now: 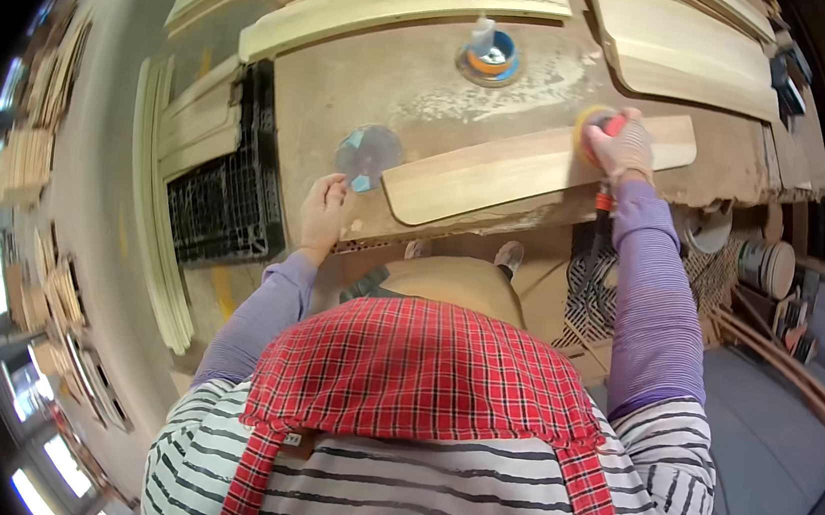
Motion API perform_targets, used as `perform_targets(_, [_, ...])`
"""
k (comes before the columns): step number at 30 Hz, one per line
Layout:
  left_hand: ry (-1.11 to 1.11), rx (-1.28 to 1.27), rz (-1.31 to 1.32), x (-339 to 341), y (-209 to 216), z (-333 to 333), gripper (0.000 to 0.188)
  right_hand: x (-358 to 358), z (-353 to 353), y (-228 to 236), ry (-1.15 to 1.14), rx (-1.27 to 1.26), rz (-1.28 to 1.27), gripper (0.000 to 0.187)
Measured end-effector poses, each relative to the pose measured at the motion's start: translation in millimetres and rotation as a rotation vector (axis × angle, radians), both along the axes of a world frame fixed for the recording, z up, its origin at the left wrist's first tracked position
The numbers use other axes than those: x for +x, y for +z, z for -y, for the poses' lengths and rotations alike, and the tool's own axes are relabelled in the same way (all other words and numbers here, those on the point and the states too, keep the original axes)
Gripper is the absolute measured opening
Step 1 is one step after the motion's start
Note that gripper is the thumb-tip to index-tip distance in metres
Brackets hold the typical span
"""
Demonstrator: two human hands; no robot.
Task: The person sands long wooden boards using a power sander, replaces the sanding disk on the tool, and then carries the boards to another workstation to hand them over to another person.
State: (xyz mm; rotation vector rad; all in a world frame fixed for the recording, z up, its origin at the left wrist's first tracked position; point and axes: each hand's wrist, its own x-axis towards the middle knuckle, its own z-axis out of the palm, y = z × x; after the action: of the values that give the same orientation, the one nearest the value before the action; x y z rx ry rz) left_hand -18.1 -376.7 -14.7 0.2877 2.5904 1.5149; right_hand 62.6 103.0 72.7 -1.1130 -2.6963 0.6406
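Observation:
My right hand (624, 147) is closed over a round orbital sander (594, 136) with a red top and a yellowish pad. The sander rests on the right part of a long pale wooden board (532, 170) with rounded corners. A hose with an orange fitting (603, 203) hangs from it past the table edge. My left hand (324, 212) is at the near edge of the worktable (312, 111), left of the board, its fingers curled in with nothing visible in them. Just beyond it lies a round, dark translucent disc (367, 152) with light blue patches.
A blue-and-orange tape roll (491, 60) holding a small whitish bottle stands mid-table. More boards (419, 2) line the far side, with a wide panel (686, 50) at far right. A black plastic pallet (228, 198) is on the left. Hoses and a bucket (765, 267) are below right.

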Motion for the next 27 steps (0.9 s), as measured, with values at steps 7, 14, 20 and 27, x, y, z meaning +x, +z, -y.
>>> perform_targets(7, [0.225, 0.272, 0.471, 11.8, 2.9, 30.7, 0.027, -48.5, 182.6, -11.2, 0.467, -0.055, 0.111, 0.031])
perform_targets(14, [0.144, 0.313, 0.555, -18.0, -10.6, 24.9, 0.026, -55.9, 261.7, 8.1, 0.61, -0.104, 0.226, 0.036])
perform_targets(20, [0.046, 0.346, 0.648, -29.8, 1.8, 42.5, 0.029, -44.6, 153.2, -1.2, 0.113, 0.022, 0.173, 0.05])
perform_targets(27, [-0.084, 0.303, 0.6, -78.0, 18.0, -3.9, 0.033, -30.5, 309.1, 13.0, 0.663, -0.108, 0.194, 0.033])
